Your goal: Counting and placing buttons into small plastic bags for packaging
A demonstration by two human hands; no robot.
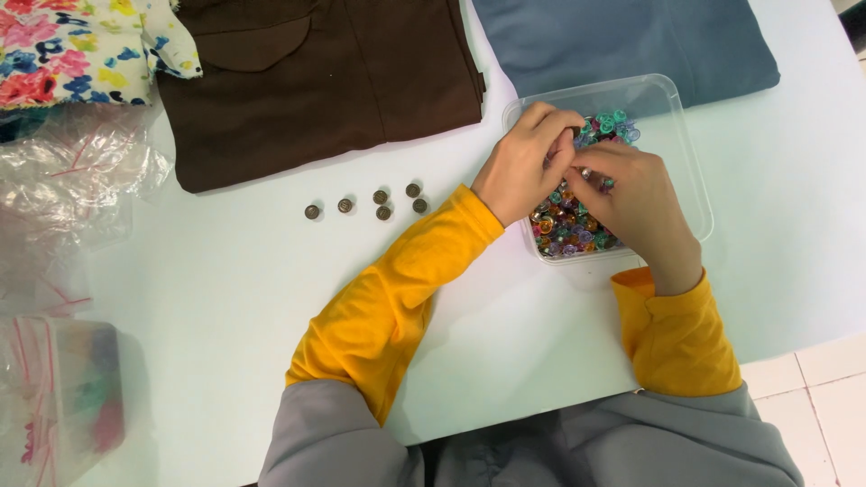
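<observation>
Yellow sleeves nearest. Left hand (521, 162) and right hand (631, 198) over clear tub (686, 135) of coloured buttons (568, 225), fingertips pinched together; item held too small to tell. Six brown buttons (379, 206) on bench (225, 298).

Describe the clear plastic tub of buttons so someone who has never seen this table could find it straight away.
On the pale table, look below the folded blue-grey cloth at the far right. The clear plastic tub sits there, with the left hand and right hand in it. It alone holds multicoloured buttons; the loose metal buttons lie outside it.
</observation>
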